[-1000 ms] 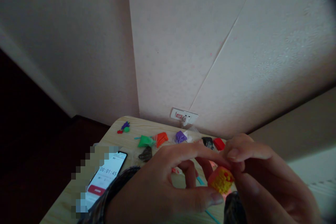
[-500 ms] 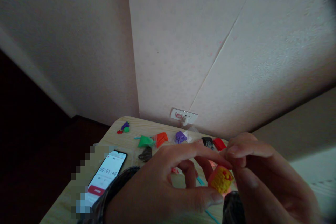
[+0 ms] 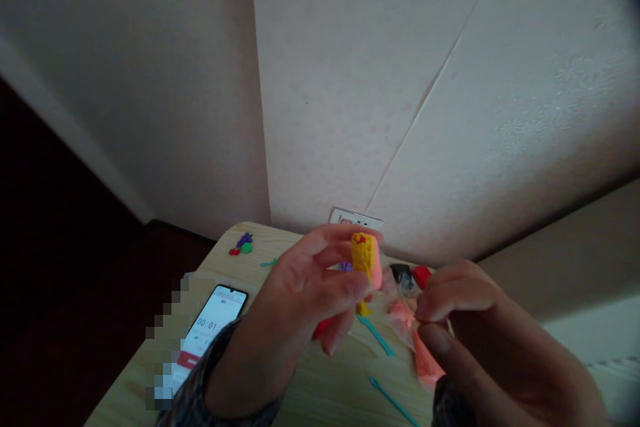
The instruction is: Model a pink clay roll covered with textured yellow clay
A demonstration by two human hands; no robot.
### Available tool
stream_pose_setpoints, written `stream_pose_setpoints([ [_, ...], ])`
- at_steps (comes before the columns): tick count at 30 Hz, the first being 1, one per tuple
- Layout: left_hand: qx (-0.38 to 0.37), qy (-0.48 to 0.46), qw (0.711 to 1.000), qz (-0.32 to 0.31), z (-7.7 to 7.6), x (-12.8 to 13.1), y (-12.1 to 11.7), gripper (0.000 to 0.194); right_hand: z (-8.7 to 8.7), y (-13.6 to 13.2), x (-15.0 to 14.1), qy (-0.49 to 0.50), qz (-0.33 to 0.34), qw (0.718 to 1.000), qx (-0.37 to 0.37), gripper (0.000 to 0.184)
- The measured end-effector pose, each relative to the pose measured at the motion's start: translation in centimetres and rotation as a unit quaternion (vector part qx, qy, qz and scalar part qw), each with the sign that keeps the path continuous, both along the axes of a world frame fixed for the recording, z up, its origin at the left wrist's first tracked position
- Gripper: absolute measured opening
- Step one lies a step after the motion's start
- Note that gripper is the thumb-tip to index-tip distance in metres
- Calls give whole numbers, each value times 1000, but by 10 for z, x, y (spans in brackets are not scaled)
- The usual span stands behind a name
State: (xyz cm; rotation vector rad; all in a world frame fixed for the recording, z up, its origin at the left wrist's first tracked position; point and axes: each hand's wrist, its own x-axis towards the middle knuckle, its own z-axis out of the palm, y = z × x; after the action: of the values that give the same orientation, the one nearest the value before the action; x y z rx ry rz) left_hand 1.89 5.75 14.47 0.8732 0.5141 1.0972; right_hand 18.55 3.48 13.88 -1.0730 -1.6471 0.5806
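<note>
Evidently, a yellow-and-pink piece [image 3: 365, 257] was held above the counter [image 3: 335, 397].
The left hand [image 3: 300, 280] clamped it; the right hand [image 3: 493, 323] stood apart, fingertips pinched together, whether on anything I could not tell.

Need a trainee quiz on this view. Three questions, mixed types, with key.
1. Multiple choice: which hand holds the yellow-and-pink piece?
A) left
B) right
C) both

2. True or false: the phone has its screen lit.

3. Short answer: which two colours are the small pieces grouped with the small green piece near the table corner?

Key:
1: A, the left hand.
2: True.
3: Purple and red: a purple piece and a red piece.
</note>
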Motion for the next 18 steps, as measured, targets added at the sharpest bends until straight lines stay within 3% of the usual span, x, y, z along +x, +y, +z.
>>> stream_pose_setpoints([
  [3, -11, -32, 999, 40, 0, 1, -2, 24, 0, 1, 0, -34, 7, 999, -3, 15],
  [6, -5, -77, 997, 25, 0, 2, -3, 20, 0, 2, 1, -80, 33, 996, -9, 4],
  [12, 3, -112, 994, -2, -2, 2, -2, 15, -2, 3, 3, -127, 28, 991, 24, 6],
  [18, -11, -79, 997, -4, 0, 2, -2, 16, -7, 3, 4, -127, 39, 991, 31, 7],
])
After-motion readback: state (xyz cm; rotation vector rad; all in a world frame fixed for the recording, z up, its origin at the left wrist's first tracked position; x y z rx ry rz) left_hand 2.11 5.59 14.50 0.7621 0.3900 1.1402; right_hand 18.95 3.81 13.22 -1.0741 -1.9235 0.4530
